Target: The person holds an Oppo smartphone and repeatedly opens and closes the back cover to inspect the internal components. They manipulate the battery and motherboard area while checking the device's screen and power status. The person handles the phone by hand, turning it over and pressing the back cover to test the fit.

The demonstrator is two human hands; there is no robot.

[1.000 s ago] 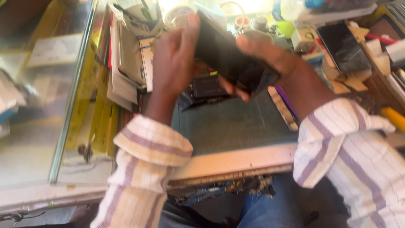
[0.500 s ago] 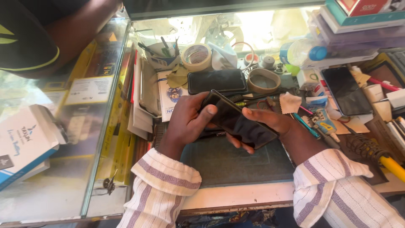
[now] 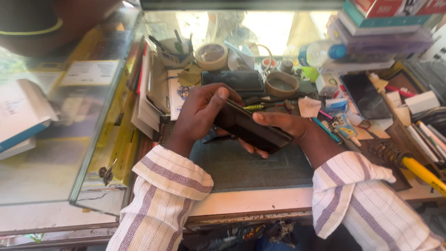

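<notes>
- both hands met at the centre of the frame over a dark green work mat point(image 3: 251, 169), holding one black phone point(image 3: 253, 126) between them, tilted, its long axis running from upper left down to lower right.
- left hand point(image 3: 200, 114) wrapped the upper-left end of the phone; thumb lay along the top edge, fingers curled behind and hidden, so a firm grasp.
- right hand point(image 3: 278, 128) cradled the lower-right end from beneath, fingertips showing under the body, thumb laid flat across the dark face. grasping too, not clenched.
- phone was lifted clear of the mat, not resting on it.
- judged step: handling and inspecting the handset, thumbs working along an edge; whether a cover was being parted could not be told.
- judged need for the next move: steady support from the right palm while the left thumb pressed along the seam; a slip would drop the phone onto the mat.
- above centre: a second dark phone point(image 3: 232, 80) lying flat, a tape roll point(image 3: 211, 56), a brown tape ring point(image 3: 281, 83).
- right of frame: a flat dark screen panel point(image 3: 367, 95); lower right, a yellow-handled tool point(image 3: 425, 174).
- left: glass display case point(image 3: 60, 139).
</notes>
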